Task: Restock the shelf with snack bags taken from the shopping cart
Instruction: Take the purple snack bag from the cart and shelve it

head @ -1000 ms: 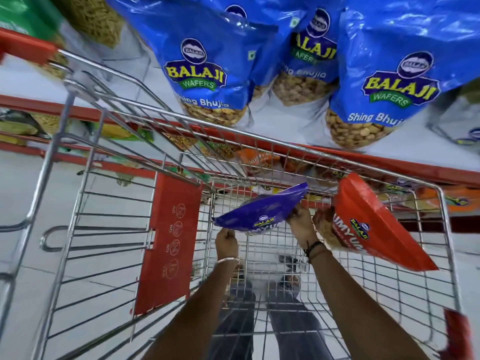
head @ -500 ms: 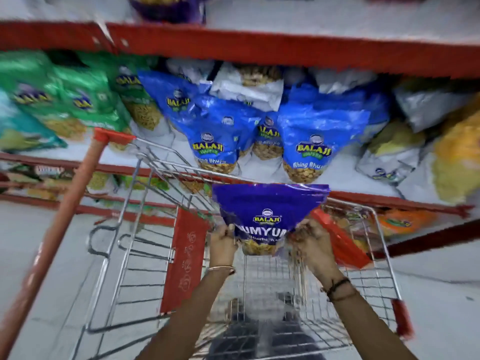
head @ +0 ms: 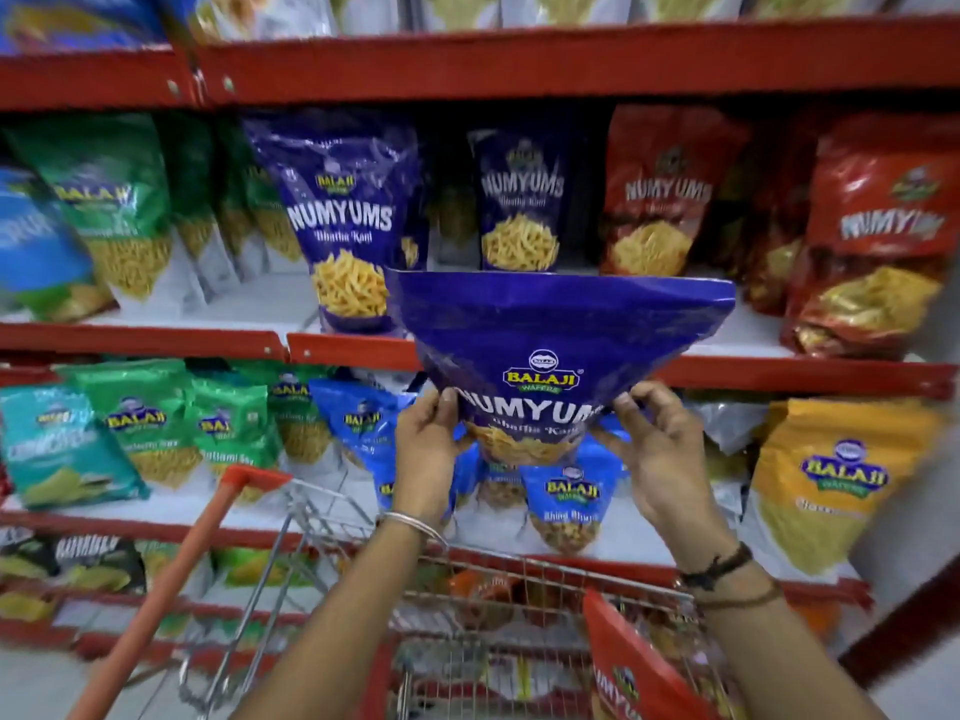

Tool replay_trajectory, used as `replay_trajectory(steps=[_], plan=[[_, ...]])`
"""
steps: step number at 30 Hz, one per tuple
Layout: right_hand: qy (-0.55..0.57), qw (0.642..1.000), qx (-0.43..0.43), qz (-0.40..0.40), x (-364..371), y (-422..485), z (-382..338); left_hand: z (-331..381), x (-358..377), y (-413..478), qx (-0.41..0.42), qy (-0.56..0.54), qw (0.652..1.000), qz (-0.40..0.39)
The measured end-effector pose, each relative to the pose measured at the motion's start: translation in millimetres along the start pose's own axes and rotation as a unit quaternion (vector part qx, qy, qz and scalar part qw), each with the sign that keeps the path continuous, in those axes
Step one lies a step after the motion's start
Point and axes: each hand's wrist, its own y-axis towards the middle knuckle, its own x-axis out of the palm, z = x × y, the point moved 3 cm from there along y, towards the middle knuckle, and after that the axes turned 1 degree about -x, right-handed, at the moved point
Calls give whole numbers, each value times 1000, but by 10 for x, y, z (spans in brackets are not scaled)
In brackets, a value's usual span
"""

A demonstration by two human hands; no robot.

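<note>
Both hands, left [head: 427, 439] and right [head: 655, 454], clutch a glossy purple Numyums bag [head: 550, 350] (yellow sticks printed low) before the red shelf edge [head: 779, 374].

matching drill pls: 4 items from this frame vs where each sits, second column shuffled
Items
1. held purple Numyums bag
2. red Numyums bag
3. yellow Balaji bag
4. orange cart handle

Places
A. lower shelf, far right
B. in both hands, in front of the middle shelf
C. lower left of the view
D. inside the cart

Pairs: 1-B, 2-D, 3-A, 4-C
</note>
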Motion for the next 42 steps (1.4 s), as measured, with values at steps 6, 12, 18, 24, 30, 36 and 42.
replay_trajectory(steps=[6,12,18,24,30,36,42], plan=[[42,994,-94,-34,266,857,-203,355,340,855,84,-30,996,-20],[34,998,-54,-9,383,1601,-5,280,546,1684,42,-19,999,-12],[40,997,28,53,461,2078,283,138,655,2243,-7,25,999,28],[-37,996,81,31,424,2389,409,81,671,2492,-22,127,991,-22],[-151,979,130,-39,238,2329,599,-176,485,2393,28,290,945,-148],[-192,972,126,-47,228,2236,564,-164,391,2277,32,287,940,-182],[-204,970,110,-75,202,1918,428,-36,194,1915,33,271,943,-191]])
